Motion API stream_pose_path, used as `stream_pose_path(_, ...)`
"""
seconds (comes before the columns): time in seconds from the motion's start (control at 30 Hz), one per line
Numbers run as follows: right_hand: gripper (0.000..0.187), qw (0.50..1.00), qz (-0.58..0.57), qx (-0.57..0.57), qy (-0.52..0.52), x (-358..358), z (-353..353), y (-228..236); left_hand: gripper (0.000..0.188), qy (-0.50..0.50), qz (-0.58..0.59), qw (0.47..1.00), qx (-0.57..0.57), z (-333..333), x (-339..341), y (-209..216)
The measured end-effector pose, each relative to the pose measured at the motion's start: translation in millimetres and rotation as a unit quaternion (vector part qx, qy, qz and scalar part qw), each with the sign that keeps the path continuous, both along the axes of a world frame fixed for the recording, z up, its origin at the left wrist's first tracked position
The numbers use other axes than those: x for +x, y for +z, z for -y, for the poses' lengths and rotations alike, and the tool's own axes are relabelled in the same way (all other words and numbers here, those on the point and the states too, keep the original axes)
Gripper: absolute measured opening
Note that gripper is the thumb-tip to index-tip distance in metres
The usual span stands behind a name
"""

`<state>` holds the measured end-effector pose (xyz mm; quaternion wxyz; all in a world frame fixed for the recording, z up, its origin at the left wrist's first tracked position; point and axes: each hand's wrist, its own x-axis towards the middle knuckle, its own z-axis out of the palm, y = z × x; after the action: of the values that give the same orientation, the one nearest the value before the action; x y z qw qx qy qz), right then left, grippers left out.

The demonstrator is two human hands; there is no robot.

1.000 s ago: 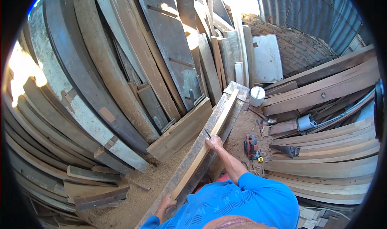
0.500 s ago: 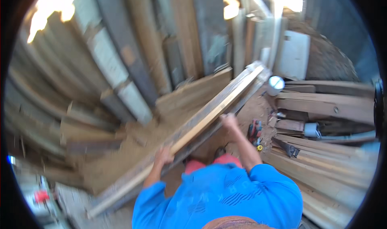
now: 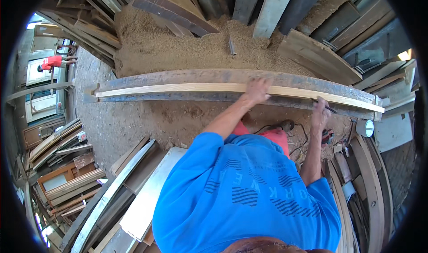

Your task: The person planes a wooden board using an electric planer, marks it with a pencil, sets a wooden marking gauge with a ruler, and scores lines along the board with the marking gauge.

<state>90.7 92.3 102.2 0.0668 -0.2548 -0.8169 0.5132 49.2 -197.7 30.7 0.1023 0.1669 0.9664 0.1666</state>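
Steadying strip [image 3: 178,89] along beam [image 3: 178,78].
Clasping in left hand [image 3: 257,91], probably against shifting; holding slim tool [image 3: 331,109] in right hand [image 3: 319,114], beside strip's near edge.

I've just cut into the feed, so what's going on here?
A person in a blue shirt is at a weathered bench, where a long pale wooden strip lies lengthwise. The left hand is on the strip near its middle. The right hand, farther right, holds a dark slender tool by the strip's near edge; whether it touches is unclear.
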Motion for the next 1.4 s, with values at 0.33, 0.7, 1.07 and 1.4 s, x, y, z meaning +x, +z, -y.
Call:
stream_pose_path(0.33,0.018,0.964,-0.097,0.016,0.246,19.0,204.2,4.8,0.076,0.092,0.079,0.979,-0.166,313.2,42.4,34.9)
stream_pose_path(0.7,0.014,0.953,-0.046,0.113,0.276,11.1,272.4,-13.5,0.067,0.090,0.083,0.981,-0.148,321.0,41.3,40.6)
stream_pose_path(1.07,0.018,0.956,-0.048,0.142,0.253,13.2,256.5,-15.6,0.060,0.085,0.051,0.985,-0.138,323.4,46.8,39.5)
stream_pose_path(1.4,0.022,0.958,0.106,-0.013,0.266,54.9,218.2,-98.5,0.052,0.049,0.038,0.991,-0.120,316.1,37.1,30.7)
